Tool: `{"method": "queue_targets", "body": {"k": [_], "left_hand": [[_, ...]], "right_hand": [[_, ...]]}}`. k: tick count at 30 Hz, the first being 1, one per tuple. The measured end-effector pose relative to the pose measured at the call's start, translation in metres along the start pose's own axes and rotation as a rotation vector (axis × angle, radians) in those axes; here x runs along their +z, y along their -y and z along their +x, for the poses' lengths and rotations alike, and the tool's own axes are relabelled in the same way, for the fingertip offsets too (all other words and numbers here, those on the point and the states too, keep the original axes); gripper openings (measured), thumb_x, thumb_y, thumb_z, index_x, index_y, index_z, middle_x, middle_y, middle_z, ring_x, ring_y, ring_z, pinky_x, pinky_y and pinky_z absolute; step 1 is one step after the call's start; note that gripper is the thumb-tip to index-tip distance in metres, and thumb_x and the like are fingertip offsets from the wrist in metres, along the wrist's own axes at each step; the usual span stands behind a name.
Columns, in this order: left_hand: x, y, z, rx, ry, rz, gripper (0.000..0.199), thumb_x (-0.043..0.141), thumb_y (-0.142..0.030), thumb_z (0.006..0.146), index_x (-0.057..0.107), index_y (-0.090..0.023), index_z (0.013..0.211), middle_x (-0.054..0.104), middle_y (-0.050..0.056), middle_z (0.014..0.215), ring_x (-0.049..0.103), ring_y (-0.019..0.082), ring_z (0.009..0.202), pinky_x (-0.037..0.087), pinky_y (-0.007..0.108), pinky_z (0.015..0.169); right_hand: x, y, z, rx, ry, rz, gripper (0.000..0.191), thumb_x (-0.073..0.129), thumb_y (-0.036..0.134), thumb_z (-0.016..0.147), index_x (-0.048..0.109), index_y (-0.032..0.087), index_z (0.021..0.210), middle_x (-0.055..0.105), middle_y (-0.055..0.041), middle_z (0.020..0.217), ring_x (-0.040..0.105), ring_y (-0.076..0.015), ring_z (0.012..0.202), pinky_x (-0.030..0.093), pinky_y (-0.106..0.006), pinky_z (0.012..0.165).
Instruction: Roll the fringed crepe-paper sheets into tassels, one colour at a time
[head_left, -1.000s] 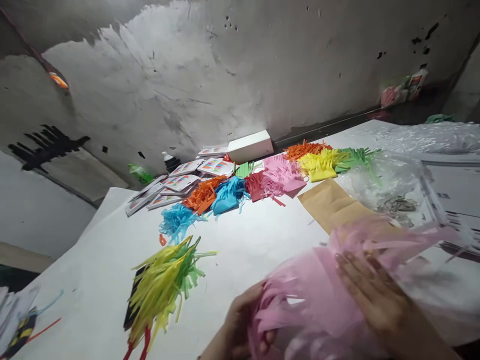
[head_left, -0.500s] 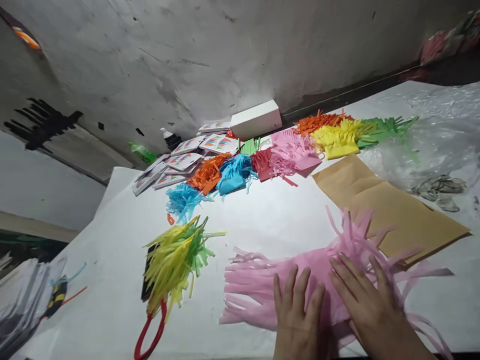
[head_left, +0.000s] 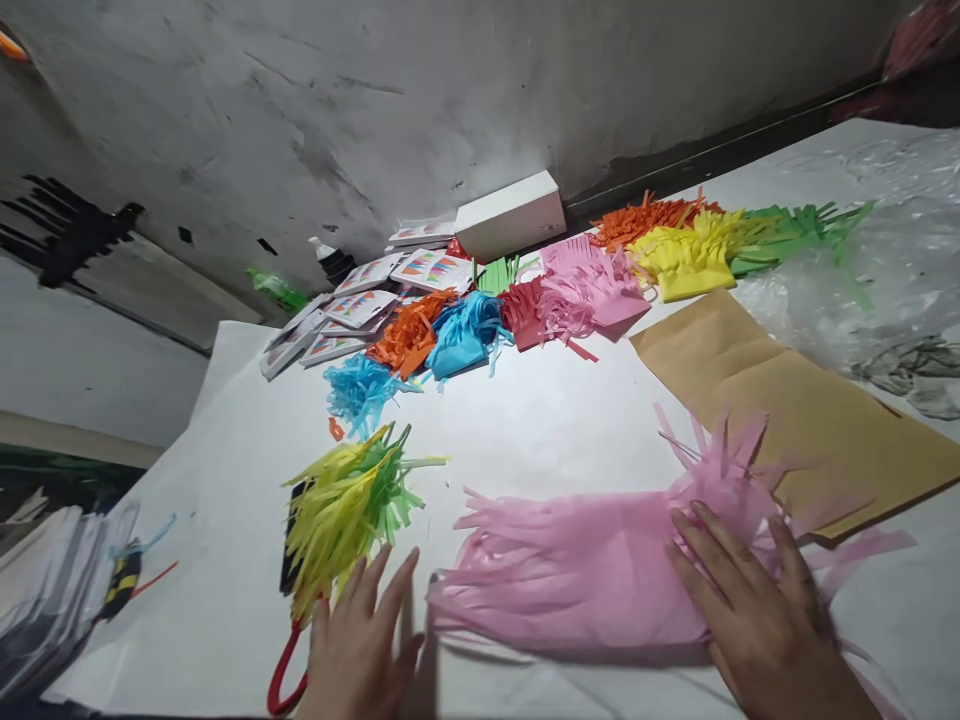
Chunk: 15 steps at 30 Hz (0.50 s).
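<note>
Head view shows the pink fringed paper (head_left: pixel 577 570) already spread flat on the white table sheet (head_left: pixel 540 430), just this side of the brown envelope (head_left: pixel 787 410), with its left edge not yet pressed down, so the smoothing looks partly done. Right hand (head_left: pixel 757 610) lies open, fingers splayed, palm flat on the paper's right end nearest the envelope. Left hand (head_left: pixel 367 640) is open too, holding nothing, at the paper's left edge beside the yellow-green fringe bundle (head_left: pixel 341 510).

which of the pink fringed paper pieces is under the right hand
The large pale pink fringed paper sheet spread flat at the near edge; the right hand presses on its right end. The other, the small pink fringed bundle, lies far back among the coloured piles, untouched.
</note>
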<state>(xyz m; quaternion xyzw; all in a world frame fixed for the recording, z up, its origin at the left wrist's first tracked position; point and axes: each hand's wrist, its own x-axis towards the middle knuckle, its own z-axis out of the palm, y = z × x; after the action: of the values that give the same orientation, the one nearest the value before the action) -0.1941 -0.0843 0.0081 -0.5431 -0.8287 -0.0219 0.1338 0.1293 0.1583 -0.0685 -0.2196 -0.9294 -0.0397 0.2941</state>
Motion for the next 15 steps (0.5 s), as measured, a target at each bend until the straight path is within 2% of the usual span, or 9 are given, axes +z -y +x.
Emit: {"method": "queue_targets", "body": {"k": [2,5,6,7,8,11,13,15], "left_hand": [[-0.006,-0.028,0.002,0.158,-0.009,-0.123,0.059,0.047,-0.009,0.091,0.046,-0.023,0.149,0.049,0.019,0.155,0.042,0.040,0.146,0.046,0.065,0.109],[0.000,-0.096,0.025,0.524,-0.021,-0.312,0.064,0.049,-0.005,0.092,0.044,-0.026,0.152,0.043,0.009,0.162,0.032,0.025,0.154,0.051,0.039,0.111],[0.006,-0.118,0.034,0.581,-0.018,-0.318,0.062,0.051,-0.006,0.093,0.046,-0.030,0.150,0.044,0.005,0.161,0.031,0.024,0.154,0.048,0.040,0.114],[0.013,-0.138,0.043,0.630,-0.015,-0.315,0.060,0.054,-0.008,0.093,0.049,-0.029,0.148,0.048,0.003,0.159,0.032,0.027,0.153,0.044,0.048,0.117],[0.021,-0.154,0.051,0.652,-0.009,-0.302,0.057,0.055,-0.008,0.093,0.051,-0.026,0.146,0.051,0.004,0.157,0.036,0.028,0.151,0.044,0.050,0.118],[0.037,-0.175,0.063,0.632,0.021,-0.323,0.048,0.056,-0.011,0.093,0.055,-0.020,0.141,0.056,0.008,0.153,0.045,0.031,0.145,0.044,0.054,0.116],[0.042,-0.174,0.063,0.617,0.044,-0.354,0.049,0.057,-0.014,0.092,0.055,-0.018,0.141,0.054,0.010,0.154,0.044,0.033,0.145,0.045,0.057,0.114],[0.042,-0.170,0.059,0.630,0.061,-0.353,0.057,0.058,-0.011,0.086,0.053,-0.016,0.142,0.052,0.013,0.155,0.041,0.036,0.147,0.045,0.059,0.113]], "right_hand": [[0.002,0.002,0.001,0.008,0.000,0.011,0.044,0.053,0.020,0.085,0.065,0.013,0.127,0.051,-0.0178,0.153,0.050,-0.0367,0.137,0.012,-0.075,0.119],[0.002,0.003,0.002,0.048,0.034,0.050,0.047,0.059,0.023,0.081,0.066,0.019,0.127,0.046,-0.0114,0.158,0.042,-0.0393,0.143,0.012,-0.074,0.119],[0.002,0.003,0.003,0.051,0.030,0.065,0.048,0.060,0.023,0.079,0.066,0.021,0.127,0.044,-0.0094,0.159,0.040,-0.0401,0.144,0.012,-0.074,0.119],[0.001,0.002,0.003,0.053,0.023,0.075,0.048,0.061,0.024,0.079,0.066,0.023,0.127,0.043,-0.0081,0.160,0.038,-0.0406,0.145,0.012,-0.073,0.119],[-0.001,0.000,0.003,0.062,0.022,0.078,0.049,0.061,0.024,0.079,0.066,0.024,0.128,0.043,-0.0076,0.160,0.038,-0.0412,0.145,0.012,-0.073,0.119],[-0.007,-0.017,-0.001,0.132,0.058,0.045,0.058,0.061,0.025,0.079,0.061,0.023,0.136,0.041,-0.0111,0.160,0.040,-0.0456,0.143,0.016,-0.077,0.115],[-0.015,-0.038,-0.008,0.176,0.084,-0.022,0.060,0.059,0.022,0.078,0.060,0.020,0.138,0.041,-0.0159,0.160,0.043,-0.0502,0.140,0.017,-0.080,0.111],[-0.026,-0.064,-0.018,0.220,0.085,-0.104,0.056,0.056,0.016,0.079,0.062,0.018,0.135,0.042,-0.0201,0.158,0.048,-0.0509,0.136,0.021,-0.079,0.111]]}}
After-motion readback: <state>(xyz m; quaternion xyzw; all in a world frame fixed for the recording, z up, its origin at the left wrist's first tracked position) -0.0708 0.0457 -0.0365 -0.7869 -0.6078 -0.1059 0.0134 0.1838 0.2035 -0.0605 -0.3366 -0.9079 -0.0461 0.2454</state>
